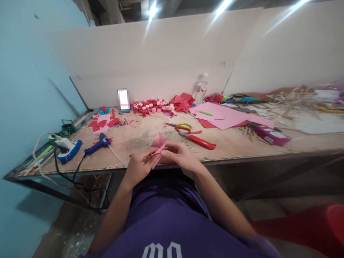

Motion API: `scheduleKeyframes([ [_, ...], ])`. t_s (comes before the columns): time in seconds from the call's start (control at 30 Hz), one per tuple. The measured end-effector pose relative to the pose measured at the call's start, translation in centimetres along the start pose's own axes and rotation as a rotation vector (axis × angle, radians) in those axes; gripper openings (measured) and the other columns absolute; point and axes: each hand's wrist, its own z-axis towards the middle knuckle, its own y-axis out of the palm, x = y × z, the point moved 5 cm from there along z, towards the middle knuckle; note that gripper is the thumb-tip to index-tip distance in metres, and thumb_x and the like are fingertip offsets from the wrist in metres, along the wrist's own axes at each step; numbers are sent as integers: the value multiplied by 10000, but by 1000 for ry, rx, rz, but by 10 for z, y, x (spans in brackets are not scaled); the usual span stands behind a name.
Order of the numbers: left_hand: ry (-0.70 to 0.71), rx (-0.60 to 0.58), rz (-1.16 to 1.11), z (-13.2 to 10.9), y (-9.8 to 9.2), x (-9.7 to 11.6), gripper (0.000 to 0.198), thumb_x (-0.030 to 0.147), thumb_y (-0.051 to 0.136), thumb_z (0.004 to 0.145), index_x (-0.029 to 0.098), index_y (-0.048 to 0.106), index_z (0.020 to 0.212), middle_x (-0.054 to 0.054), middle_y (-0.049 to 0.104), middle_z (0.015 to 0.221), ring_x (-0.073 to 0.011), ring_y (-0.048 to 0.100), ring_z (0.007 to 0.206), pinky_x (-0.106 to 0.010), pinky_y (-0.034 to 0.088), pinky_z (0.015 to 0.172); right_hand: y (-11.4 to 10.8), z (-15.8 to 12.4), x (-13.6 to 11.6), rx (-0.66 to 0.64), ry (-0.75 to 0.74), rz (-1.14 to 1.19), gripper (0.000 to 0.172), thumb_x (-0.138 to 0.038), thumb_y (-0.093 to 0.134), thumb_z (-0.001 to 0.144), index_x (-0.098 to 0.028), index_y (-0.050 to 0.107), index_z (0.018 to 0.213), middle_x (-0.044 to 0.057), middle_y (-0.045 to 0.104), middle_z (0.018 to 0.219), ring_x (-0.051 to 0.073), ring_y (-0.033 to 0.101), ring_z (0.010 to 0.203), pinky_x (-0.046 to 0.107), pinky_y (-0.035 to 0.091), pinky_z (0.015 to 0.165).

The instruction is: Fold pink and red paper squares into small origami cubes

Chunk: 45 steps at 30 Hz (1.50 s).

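Observation:
A piece of pink paper (158, 141), partly folded, is held up between both hands at the table's front edge. My left hand (140, 163) pinches its left side, thumb and fingers pressed together. On the other side, my right hand (180, 154) grips the paper with thumb and forefinger. Part of the sheet hides behind the fingers. Just beyond my right hand lie scissors (184, 126) with yellow and red handles, and a red utility knife (200, 140).
A blue glue gun (98, 144) and a blue power strip (70, 152) with cables lie left. Small red and pink paper cubes (153, 106) are heaped at the back, beside a phone (123, 100) and a plastic bottle (201, 89). Pink sheets (227, 116) lie right, near a purple box (271, 135).

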Motion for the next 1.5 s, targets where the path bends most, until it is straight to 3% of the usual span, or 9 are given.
scheduleKeyframes([
  [0.23, -89, 116, -22, 2, -7, -6, 219, 372, 711, 878, 194, 739, 755, 18, 635, 657, -128, 529, 625, -243, 430, 640, 3, -1, 1, -50, -22, -88, 357, -386, 835, 776, -186, 786, 1068, 71, 773, 1068, 245, 699, 983, 344, 541, 887],
  [0.4, -187, 190, -106, 4, -7, -16, 295, 370, 821, 767, 186, 594, 725, 60, 464, 631, -96, 420, 585, -217, 360, 577, 3, -1, 2, -89, -43, -109, 316, -404, 740, 877, -166, 791, 1078, 61, 772, 1014, 228, 690, 930, 320, 531, 849],
  [0.6, -233, 43, -302, 5, -5, -17, 258, 417, 693, 890, 189, 697, 1012, -10, 652, 818, -139, 588, 727, -230, 470, 663, 4, -3, 3, -120, -41, -125, 346, -424, 686, 921, -131, 784, 1077, 70, 764, 965, 211, 677, 860, 305, 519, 798],
  [0.77, -265, -41, -375, 2, -3, -17, 285, 440, 679, 903, 167, 746, 852, -37, 695, 799, -156, 627, 712, -245, 531, 651, 4, -3, 9, -110, -6, -110, 354, -442, 672, 927, -119, 776, 1028, 74, 756, 928, 210, 673, 831, 301, 524, 758],
  [0.97, -297, -9, -403, 2, -2, -19, 272, 432, 716, 875, 164, 760, 853, -30, 698, 768, -127, 608, 636, -213, 522, 581, 0, -2, 12, -71, -12, -140, 383, -486, 690, 902, -127, 777, 1002, 69, 745, 879, 208, 666, 799, 293, 523, 704],
  [1.2, -291, -18, -378, 1, -2, -20, 230, 386, 732, 862, 165, 754, 803, -21, 686, 737, -122, 611, 638, -210, 527, 609, 0, -2, 12, -79, 2, -133, 401, -506, 663, 915, -122, 768, 866, 51, 703, 766, 181, 624, 717, 280, 503, 654],
  [1.5, -282, -43, -393, 2, -2, -16, 283, 406, 689, 899, 151, 732, 784, -16, 663, 707, -103, 577, 604, -193, 488, 564, 1, -4, 10, -41, 13, -167, 360, -444, 660, 924, -103, 772, 897, 33, 651, 736, 142, 534, 666, 254, 435, 621],
])
